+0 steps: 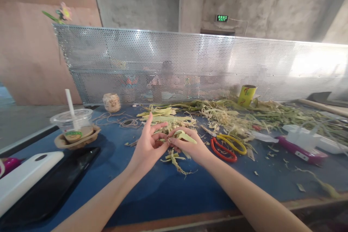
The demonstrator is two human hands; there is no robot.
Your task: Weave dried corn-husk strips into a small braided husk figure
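Note:
Above the middle of the blue table, my left hand (149, 144) and my right hand (189, 145) meet at the fingertips. The right fingers are closed on a pale green leaf strip (187, 137), which sticks out over the back of that hand. On the left, thumb and fingertips pinch at the same spot while the index finger points up; what they grip is too small to make out. Just below the hands, a twisted or braided length of plant fibre (176, 161) hangs or lies with a frayed end. Scissors (227, 146) with one red and one yellow handle lie to the right.
Behind the hands are heaps of dried leaf strips (225, 116) before a perforated metal screen (190, 65). A drink cup (73, 123) in a cardboard holder, a black tablet (51, 185) and string (122, 119) are left. A purple-white power strip (301, 150) lies right.

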